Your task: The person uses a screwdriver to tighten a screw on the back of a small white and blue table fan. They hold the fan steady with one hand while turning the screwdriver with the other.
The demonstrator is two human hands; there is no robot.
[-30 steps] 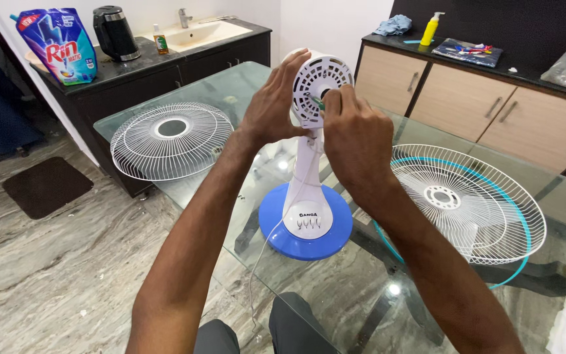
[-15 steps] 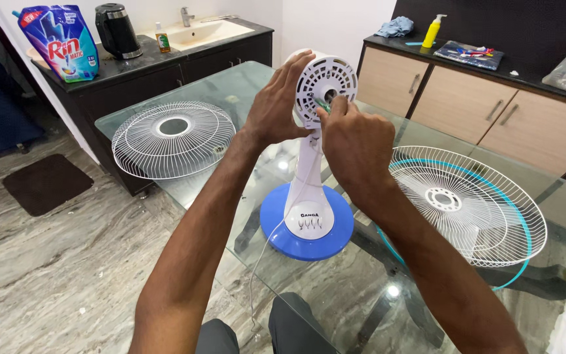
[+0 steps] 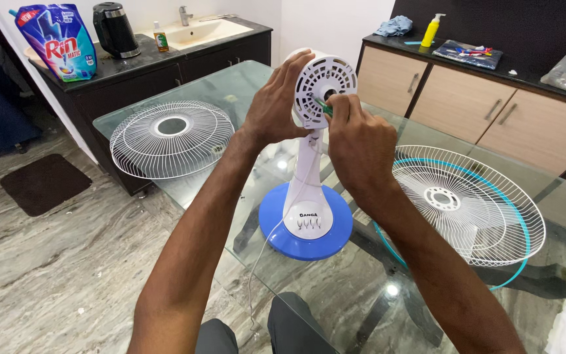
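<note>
On the glass table (image 3: pixel 230 85), at centre, I see the white fan motor housing (image 3: pixel 325 82) upright on its blue-based stand (image 3: pixel 306 219). Left hand (image 3: pixel 273 105) grasps the housing's left side; right hand (image 3: pixel 355 141) pinches a small green tool (image 3: pixel 323 105) against its face.

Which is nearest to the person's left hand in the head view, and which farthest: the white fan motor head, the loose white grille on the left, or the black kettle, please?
From the left hand:
1. White fan motor head: the hand's grip is on it, at the table's middle.
2. Loose white grille: lying flat on the glass table's left end.
3. Black kettle: on the dark counter, far left.
</note>
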